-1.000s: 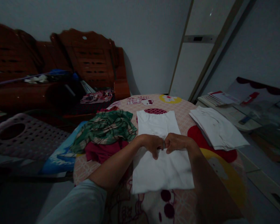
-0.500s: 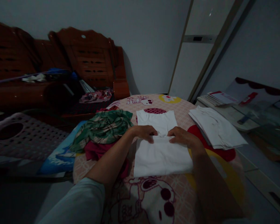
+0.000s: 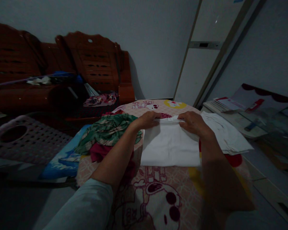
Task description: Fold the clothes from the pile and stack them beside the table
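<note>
A white garment point(image 3: 170, 143), partly folded into a flat rectangle, is in front of me on the round table. My left hand point(image 3: 150, 120) pinches its far edge near the left corner. On the right, my right hand point(image 3: 191, 123) grips the same edge, thumb on the near side. That far edge appears slightly raised, and the fingertips behind it are hidden. Close by my left forearm lies a crumpled green plaid cloth point(image 3: 110, 129) with a dark pink cloth point(image 3: 99, 152) under it. Beyond my right wrist rests a folded white stack of clothing point(image 3: 227, 134).
A patterned tablecloth point(image 3: 156, 204) covers the table. Wooden chairs point(image 3: 91, 60) holding cloth items stand at the back left. A woven plastic basket point(image 3: 36, 140) is at the left. A side cabinet with papers point(image 3: 227, 105) stands right, and a tall white appliance point(image 3: 201, 64) stands behind.
Both hands have moved away from me, carrying the garment's folded edge toward its far end. The far part, visible earlier, is now mostly covered, and the near edge has shifted slightly away.
</note>
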The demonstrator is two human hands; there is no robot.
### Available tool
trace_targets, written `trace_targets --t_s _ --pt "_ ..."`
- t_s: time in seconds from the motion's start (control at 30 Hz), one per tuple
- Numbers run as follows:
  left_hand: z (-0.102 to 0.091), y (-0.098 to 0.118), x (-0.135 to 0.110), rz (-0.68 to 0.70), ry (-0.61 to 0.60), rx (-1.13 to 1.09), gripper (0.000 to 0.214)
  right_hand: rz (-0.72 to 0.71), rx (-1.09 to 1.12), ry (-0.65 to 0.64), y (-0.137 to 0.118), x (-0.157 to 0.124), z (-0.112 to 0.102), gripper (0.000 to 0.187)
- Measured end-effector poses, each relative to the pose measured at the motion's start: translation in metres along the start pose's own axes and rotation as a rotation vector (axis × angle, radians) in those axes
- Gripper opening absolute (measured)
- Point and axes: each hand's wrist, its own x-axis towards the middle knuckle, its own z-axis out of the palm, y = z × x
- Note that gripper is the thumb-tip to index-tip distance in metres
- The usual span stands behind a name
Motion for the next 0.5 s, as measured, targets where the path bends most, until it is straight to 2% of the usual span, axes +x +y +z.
trace_targets --t_s 0.1,0.2,0.33,0.4,0.5 --pt "-0.008 -0.008 0.012 -0.049 0.016 0.076 0.029 -0.011 -0.088 -0.012 -0.002 0.027 -0.010 0.031" --pt "-0.014 -0.021 0.030 -0.113 0.035 0.148 0.034 -0.006 -0.153 -0.039 -0.002 0.057 -0.006 0.031" --pt "0.002 -0.041 0.055 -0.240 -0.016 0.224 0.035 0.010 -0.206 -0.099 -0.004 0.087 0.026 0.034" --pt "0.016 -0.048 0.062 -0.294 -0.076 0.263 0.035 0.008 -0.212 -0.148 -0.004 0.093 0.045 0.034" --pt "0.029 -0.055 0.066 -0.293 -0.112 0.304 0.035 -0.010 -0.200 -0.170 0.001 0.094 0.064 0.035"
